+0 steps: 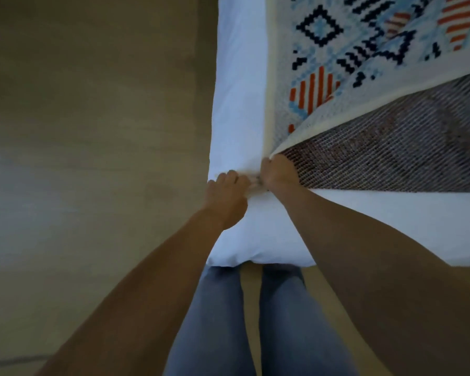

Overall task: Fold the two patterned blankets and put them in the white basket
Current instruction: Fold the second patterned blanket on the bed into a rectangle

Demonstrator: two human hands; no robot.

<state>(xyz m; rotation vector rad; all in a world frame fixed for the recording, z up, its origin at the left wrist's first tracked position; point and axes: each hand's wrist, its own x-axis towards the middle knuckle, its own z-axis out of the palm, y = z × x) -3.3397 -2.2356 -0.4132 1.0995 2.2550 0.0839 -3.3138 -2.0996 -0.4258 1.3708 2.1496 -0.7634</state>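
A patterned blanket (pixel 337 50) with blue, navy and orange shapes lies on a white bed (pixel 239 90). One part is turned over, so its grey-brown underside (pixel 377 158) shows. My right hand (pixel 278 172) pinches a corner of the blanket near the bed's corner. My left hand (pixel 228 194) is right beside it, fingers closed on the blanket's edge or fringe between the two hands. The second blanket and the white basket are out of view.
The bed's near corner (pixel 255 253) sits just in front of my legs in grey jeans (pixel 255 321). A tan floor (pixel 92 131) stretches along the left side of the bed.
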